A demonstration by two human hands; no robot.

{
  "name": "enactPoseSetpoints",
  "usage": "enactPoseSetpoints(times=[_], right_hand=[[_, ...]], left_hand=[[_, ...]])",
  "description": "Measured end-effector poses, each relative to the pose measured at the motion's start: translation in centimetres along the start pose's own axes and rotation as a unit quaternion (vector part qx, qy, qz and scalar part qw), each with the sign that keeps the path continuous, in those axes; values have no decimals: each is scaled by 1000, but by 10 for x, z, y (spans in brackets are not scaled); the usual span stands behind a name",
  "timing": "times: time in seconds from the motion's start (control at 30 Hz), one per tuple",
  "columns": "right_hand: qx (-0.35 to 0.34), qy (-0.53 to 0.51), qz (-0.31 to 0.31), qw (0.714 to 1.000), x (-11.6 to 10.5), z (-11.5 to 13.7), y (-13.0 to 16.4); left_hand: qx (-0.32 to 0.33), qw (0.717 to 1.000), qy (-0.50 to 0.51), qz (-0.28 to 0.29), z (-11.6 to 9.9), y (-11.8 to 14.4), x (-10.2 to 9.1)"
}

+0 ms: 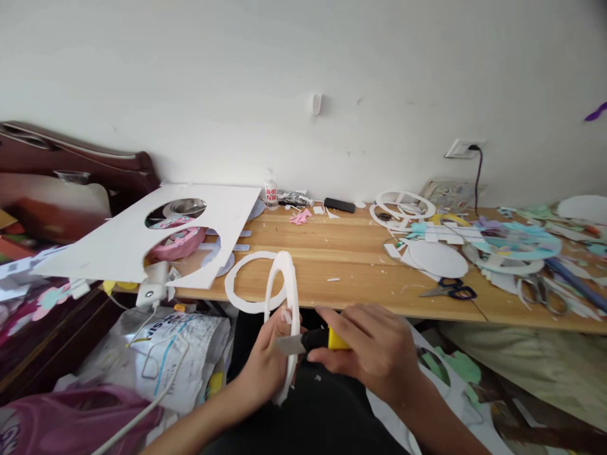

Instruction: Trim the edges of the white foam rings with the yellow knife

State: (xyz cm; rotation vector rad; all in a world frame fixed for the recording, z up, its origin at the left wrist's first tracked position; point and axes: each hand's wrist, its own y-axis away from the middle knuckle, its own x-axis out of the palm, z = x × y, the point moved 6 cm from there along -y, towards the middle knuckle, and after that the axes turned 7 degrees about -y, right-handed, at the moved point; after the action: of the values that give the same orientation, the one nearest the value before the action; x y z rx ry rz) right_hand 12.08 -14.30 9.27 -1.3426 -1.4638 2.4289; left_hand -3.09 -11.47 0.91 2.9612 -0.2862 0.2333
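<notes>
Foam ring point(284, 297): white, held upright on edge below the desk's front edge, over the lap.
Left hand point(268, 363): fingers pinched round the ring's lower rim.
Right hand point(374, 351): closed round a utility knife point(317, 341), yellow-and-black.
Knife blade: touching the ring's rim beside the left thumb.
Second ring point(246, 281): flat on the wooden desk point(341, 265), just behind.
Scissors point(450, 289): well apart, to the right.
White board point(142, 237): round holes cut, at the desk's left end.
</notes>
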Motion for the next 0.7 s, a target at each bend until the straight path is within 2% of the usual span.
enactPoseSetpoints(times=[0.2,0.3,0.37,0.43,0.57,0.7], right_hand=[[11,34,-3,999,0,-12,10],[38,90,-11,995,-5,-32,21],[67,131,-41,988,-14,-47,29],[71,129,-63,987,-20,-51,34],[20,35,-14,999,-6,-19,26],[4,13,-1,1000,7,7,11]], left_hand=[[-31,998,37,50,12,-4,8],[3,993,72,95,10,-4,13],[30,987,88,128,8,-2,14],[37,987,89,127,9,-2,11],[-3,997,29,77,13,-3,1],[-4,998,-34,59,8,0,-1]])
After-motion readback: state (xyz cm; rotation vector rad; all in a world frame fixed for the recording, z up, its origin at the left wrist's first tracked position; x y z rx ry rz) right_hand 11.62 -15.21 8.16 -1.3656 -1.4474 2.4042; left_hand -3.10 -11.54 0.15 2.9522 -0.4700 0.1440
